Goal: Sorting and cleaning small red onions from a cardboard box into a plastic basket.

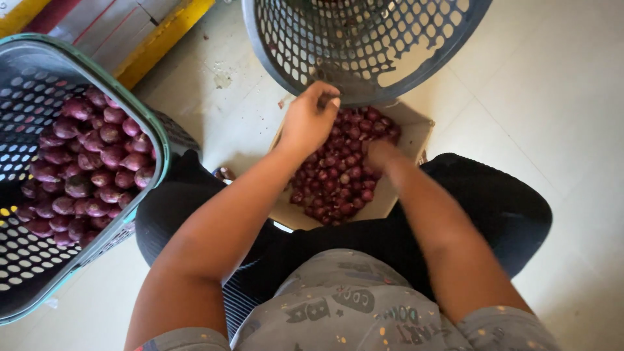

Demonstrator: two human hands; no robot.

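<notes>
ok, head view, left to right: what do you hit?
Left basket with red onions → left hand → cardboard box of onions, with the right hand in it. The grey basket hangs above the box, so I left it unplaced.

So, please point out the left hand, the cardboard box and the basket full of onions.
left hand (309, 120): head view, back of hand.
cardboard box (416, 136): head view, bare right wall.
basket full of onions (161, 153): head view, green rim.
</notes>
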